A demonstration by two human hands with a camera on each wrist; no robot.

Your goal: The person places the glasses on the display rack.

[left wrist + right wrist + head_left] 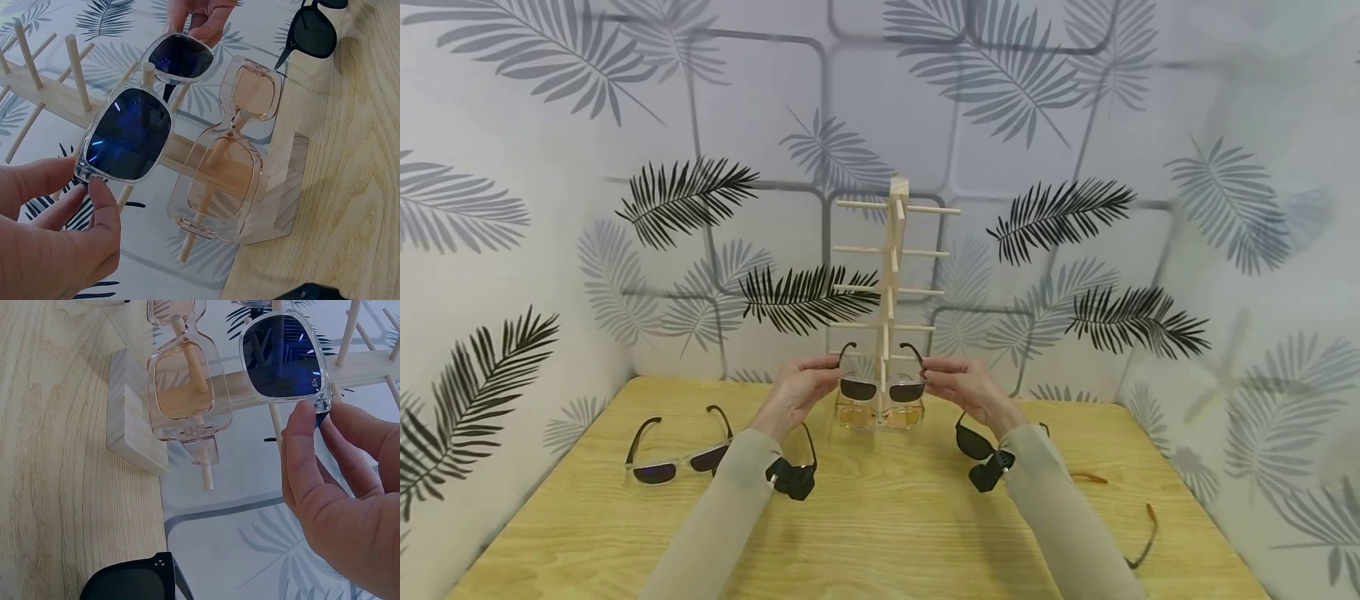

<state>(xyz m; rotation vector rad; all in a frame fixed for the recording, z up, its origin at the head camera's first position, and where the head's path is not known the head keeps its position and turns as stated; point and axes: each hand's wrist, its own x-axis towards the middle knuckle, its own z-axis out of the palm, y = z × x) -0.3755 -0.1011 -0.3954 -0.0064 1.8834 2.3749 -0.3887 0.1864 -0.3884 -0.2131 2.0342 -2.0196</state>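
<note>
- Holding clear-framed sunglasses (858,389) before a wooden rack (899,190), a person is using both hands, one at each outer end of the front.
- Thumb and fingers of the left grip (797,389) are pinching one corner of the frame, while the right grip (968,389) is pinching the opposite corner.
- A peg end (148,74) is showing at the bridge; whether it is bearing the frame cannot be told.
- Just below, amber-lensed glasses (902,417) are hanging low on the rack.
- Small pale lettering (315,383) is marking a corner of one held dark lens, too tiny for a sure reading.
- On the wood-grained surface (865,533), black sunglasses (973,442) are lying near the right wrist, and a second clear-framed pair (655,473) is lying beside the left sleeve (722,517).
- Near the right sleeve (1063,517), a brown-tipped temple (1152,525) is showing.
</note>
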